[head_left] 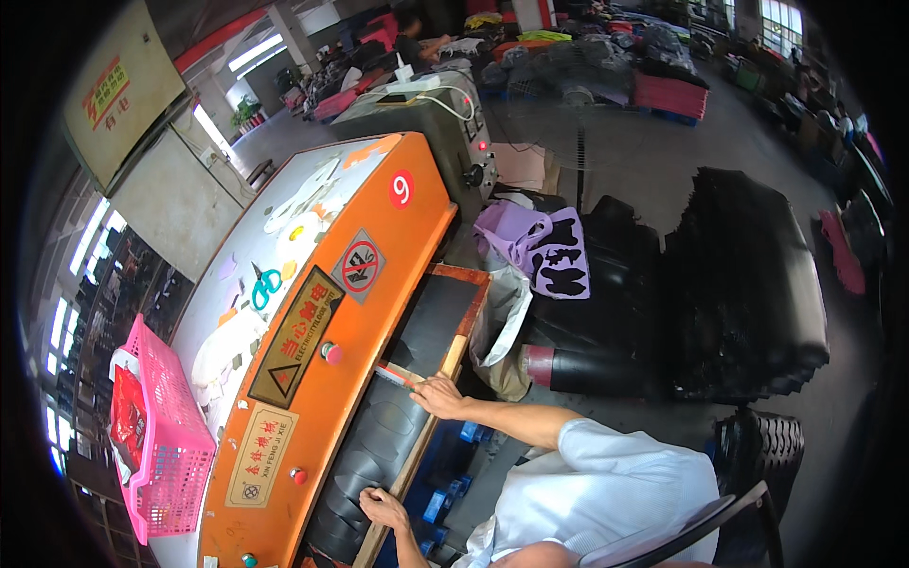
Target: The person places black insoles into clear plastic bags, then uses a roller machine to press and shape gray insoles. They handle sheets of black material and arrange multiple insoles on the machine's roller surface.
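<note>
A dark sheet [377, 431] marked with several curved outlines lies in the wood-edged bed of an orange machine. Over its near-side edge my left hand [383, 509] is curled, fingers closed; whatever they pinch is too small to make out. My right hand [440, 396] reaches farther along the same bed, its fingers bent closed by the wooden rail [417, 461]. Its fingertips meet the end of a thin pale and red strip [398, 375] lying across the bed. What exactly the right fingers grip is hidden. Beyond the strip a plain dark panel [431, 322] fills the frame.
The orange machine body [327, 327] carries push buttons, scissors [266, 289] and scraps on top. A pink basket [170, 454] hangs at its left. Purple cut-out sheets [561, 256] and black sheet stacks [748, 284] lie right. A chair back [757, 511] stands behind.
</note>
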`<state>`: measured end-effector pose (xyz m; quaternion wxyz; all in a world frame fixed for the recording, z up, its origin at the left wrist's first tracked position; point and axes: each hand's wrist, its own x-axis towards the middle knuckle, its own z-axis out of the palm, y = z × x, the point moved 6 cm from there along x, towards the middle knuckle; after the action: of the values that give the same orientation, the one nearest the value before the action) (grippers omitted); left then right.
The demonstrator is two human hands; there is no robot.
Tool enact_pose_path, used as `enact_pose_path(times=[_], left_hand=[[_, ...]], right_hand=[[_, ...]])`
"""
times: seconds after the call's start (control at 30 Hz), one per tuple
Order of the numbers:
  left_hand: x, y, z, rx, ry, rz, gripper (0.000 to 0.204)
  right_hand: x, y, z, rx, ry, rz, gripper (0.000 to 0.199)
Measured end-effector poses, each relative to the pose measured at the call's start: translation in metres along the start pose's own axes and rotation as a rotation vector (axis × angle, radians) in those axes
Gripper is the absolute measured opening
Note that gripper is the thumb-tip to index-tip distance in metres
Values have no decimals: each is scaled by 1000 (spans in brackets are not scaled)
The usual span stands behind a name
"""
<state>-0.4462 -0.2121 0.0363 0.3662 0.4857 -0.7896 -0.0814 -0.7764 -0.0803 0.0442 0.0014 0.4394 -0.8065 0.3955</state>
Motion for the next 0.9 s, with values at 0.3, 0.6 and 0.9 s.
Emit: enact_pose_path(times=[0.3, 0.6, 0.9], left_hand=[[-61, -2, -5, -79, 2, -14, 13], [-137, 49, -74, -203, 72, 91, 10], [-45, 174, 31, -355, -429, 218, 63]], right_hand=[[-52, 20, -10, -36, 4, -38, 31], [-139, 18, -89, -83, 115, 165, 21], [-76, -53, -30, -228, -123, -9, 76]])
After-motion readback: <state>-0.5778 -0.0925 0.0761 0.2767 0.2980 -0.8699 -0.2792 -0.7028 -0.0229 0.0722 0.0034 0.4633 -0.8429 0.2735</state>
